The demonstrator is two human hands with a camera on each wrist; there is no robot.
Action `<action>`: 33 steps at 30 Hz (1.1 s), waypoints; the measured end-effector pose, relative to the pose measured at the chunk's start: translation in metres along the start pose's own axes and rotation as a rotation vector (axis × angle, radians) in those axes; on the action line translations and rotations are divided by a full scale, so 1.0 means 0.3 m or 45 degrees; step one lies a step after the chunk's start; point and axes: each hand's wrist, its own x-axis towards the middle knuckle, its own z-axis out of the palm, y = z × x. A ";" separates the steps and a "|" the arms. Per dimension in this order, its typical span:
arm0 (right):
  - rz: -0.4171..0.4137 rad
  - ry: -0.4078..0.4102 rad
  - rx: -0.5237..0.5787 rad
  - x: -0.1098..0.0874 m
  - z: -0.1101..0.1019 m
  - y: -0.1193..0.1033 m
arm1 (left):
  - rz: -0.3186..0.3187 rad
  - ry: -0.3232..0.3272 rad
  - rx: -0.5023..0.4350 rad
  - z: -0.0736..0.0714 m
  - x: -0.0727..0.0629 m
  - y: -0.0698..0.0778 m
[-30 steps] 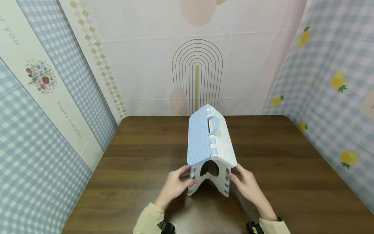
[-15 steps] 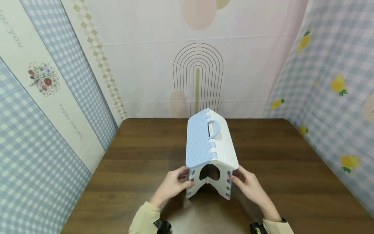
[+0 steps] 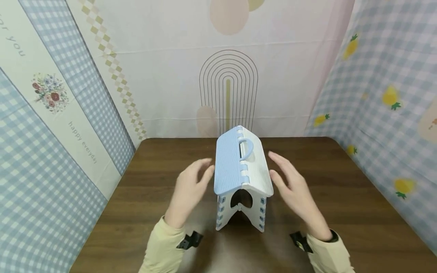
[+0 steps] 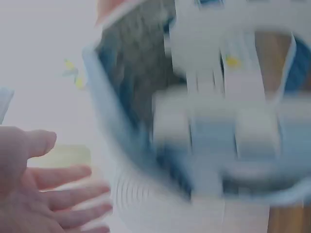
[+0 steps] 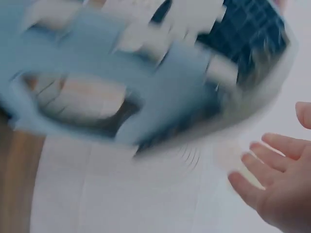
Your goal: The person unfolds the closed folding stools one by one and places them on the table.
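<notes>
A plastic folding stool (image 3: pixel 227 161), blue on one half of its top and white on the other, stands on the table. Its top is bent along the middle hinge like a roof, and a blue loop handle (image 3: pixel 250 149) sticks up there. Beside the blue half is my left hand (image 3: pixel 191 185), its fingers loosely bent with nothing held. My right hand (image 3: pixel 297 189) is off the white half's side, fingers extended and holding nothing. Both wrist views, blurred, show the stool's underside with hinges, the left hand (image 4: pixel 53 194) and the right hand (image 5: pixel 282 174) apart from it.
The brown wooden table (image 3: pixel 153 197) spreads around the stool. A white patterned cloth (image 3: pixel 164 76) hangs behind it. Blue checked cloths line the left (image 3: pixel 34 182) and the right (image 3: pixel 375 113). A black strap device (image 3: pixel 191 240) is on the left wrist.
Both hands have let go of the stool's lower legs and moved up and outward, to either side of its top. The stool keeps its bent shape on the table.
</notes>
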 end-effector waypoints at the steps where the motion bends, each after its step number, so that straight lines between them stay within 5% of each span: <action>1: -0.034 0.003 -0.019 0.021 0.019 -0.029 | 0.030 0.020 -0.003 0.012 0.015 0.029; 5: -0.089 -0.095 -0.105 0.076 0.092 -0.108 | 0.094 -0.158 0.047 0.086 0.056 0.101; 9: -0.026 -0.184 -0.165 0.082 0.128 -0.132 | 0.023 -0.314 0.064 0.134 0.060 0.115; 12: -0.004 -0.183 -0.211 0.076 0.137 -0.137 | -0.019 -0.323 0.049 0.143 0.053 0.111; 23: 0.004 -0.116 -0.355 0.048 0.157 -0.161 | 0.020 -0.304 0.065 0.148 0.033 0.076; 33: 0.047 -0.042 -0.279 0.018 0.189 -0.163 | 0.057 -0.270 0.151 0.140 0.016 0.053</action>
